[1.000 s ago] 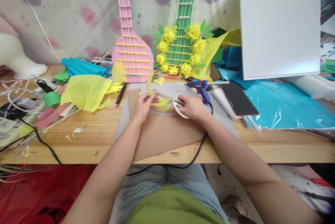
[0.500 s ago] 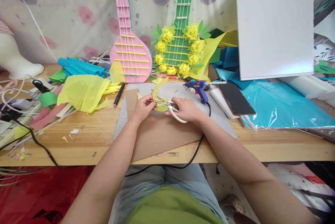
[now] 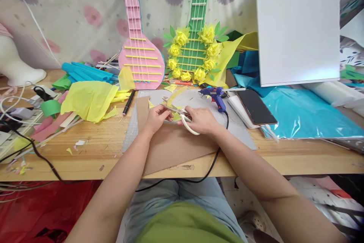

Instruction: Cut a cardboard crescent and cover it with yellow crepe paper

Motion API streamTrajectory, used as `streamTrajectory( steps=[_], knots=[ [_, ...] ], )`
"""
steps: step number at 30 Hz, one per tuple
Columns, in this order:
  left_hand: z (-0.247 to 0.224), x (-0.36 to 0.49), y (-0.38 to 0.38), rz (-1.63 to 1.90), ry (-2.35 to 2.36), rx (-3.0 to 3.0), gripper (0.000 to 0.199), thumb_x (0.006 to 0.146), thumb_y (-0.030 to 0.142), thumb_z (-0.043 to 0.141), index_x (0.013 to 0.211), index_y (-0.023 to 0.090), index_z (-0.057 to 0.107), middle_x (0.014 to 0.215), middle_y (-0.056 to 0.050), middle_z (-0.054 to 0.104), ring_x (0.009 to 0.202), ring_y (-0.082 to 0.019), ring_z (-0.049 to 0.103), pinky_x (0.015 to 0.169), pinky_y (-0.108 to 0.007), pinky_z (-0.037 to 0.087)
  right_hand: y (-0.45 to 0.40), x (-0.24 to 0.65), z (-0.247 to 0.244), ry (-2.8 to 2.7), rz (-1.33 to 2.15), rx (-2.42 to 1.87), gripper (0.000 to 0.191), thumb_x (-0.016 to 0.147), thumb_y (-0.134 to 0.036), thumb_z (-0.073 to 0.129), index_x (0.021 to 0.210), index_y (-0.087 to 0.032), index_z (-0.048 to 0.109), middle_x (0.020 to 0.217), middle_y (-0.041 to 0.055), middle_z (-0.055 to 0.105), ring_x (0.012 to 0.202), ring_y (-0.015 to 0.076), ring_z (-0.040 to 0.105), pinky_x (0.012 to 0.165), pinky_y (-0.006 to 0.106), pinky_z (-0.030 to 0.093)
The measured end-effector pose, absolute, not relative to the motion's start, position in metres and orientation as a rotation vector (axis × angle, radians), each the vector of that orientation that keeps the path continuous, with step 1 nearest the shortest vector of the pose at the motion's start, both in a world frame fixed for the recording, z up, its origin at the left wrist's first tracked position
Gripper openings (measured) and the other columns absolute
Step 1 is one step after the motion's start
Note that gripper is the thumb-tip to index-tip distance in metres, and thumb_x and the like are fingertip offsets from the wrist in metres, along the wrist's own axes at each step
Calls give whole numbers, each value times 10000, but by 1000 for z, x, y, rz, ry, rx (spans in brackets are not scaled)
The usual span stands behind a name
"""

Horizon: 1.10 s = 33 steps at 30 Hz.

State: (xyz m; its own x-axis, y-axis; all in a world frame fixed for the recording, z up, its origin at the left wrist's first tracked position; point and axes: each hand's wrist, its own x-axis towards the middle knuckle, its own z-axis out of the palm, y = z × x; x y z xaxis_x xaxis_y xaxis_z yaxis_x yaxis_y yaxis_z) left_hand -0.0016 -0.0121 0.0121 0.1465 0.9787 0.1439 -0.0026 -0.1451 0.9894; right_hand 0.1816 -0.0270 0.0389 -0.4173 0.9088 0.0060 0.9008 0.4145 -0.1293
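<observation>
One wide desk [image 3: 284, 161], same layout as a sec ago, so all the change is small-scale, at dead centre. Its front edge runs close at 6 o'clock; bare wood shows at 4. Grey mat [image 3: 237, 135] peeks out at 3–4; pink guitar [image 3: 142, 61] at 11 & green guitar [image 3: 198, 30] just past 12 wall off the far side. Brown card [image 3: 176, 150] lies on the mat, near corner almost at the desk edge at 7: not much slack there. R hand [image 3: 203, 119] at 3, wrapped round the white handles; L hand [image 3: 157, 119] at 9, fingertips pinched, AFAICT on the strip's base. Glue gun [image 3: 215, 97] at 2, cable passing under the R forearm & off at 5, poss. snag. Scissors [image 3: 179, 111] bridge the hands, tips toward 10. Smallest, yellow strip [image 3: 174, 96]: upright a sec ago, now leaning to 1–2 just beyond the blades, prob. a sign they're biting in; exact contact's too small to tell.
</observation>
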Motion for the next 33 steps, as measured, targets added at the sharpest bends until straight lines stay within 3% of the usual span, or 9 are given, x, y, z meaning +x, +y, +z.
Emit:
streamTrajectory(
  steps=[13, 22, 33],
  knots=[
    [6, -3, -10, 1187, 1009, 1288, 216, 621, 342, 642, 660, 139, 578, 594, -26, 637, 465, -130, 582, 542, -302, 518, -32, 180, 41, -2547, 126, -1700, 496, 801, -629, 349, 992, -196, 499, 847, 101, 688, 784, 262, 626, 598, 288, 327],
    [7, -4, -12, 1154, 967, 1292, 236, 652, 370, 643, 670, 142, 585, 636, -34, 655, 515, -133, 608, 570, -292, 525, -28, 183, 38, -2516, 171, -1673, 496, 798, -638, 334, 944, -197, 508, 802, 88, 673, 704, 230, 609, 556, 272, 282],
    [8, -5, -9, 1181, 945, 1161, 219, 648, 345, 637, 618, 160, 524, 583, 5, 615, 455, -95, 549, 541, -259, 509, -11, 193, 29, -2072, 841, -1510, 421, 749, -618, 422, 718, -198, 430, 664, -12, 527, 598, 122, 465, 533, 233, 315]
  ],
)
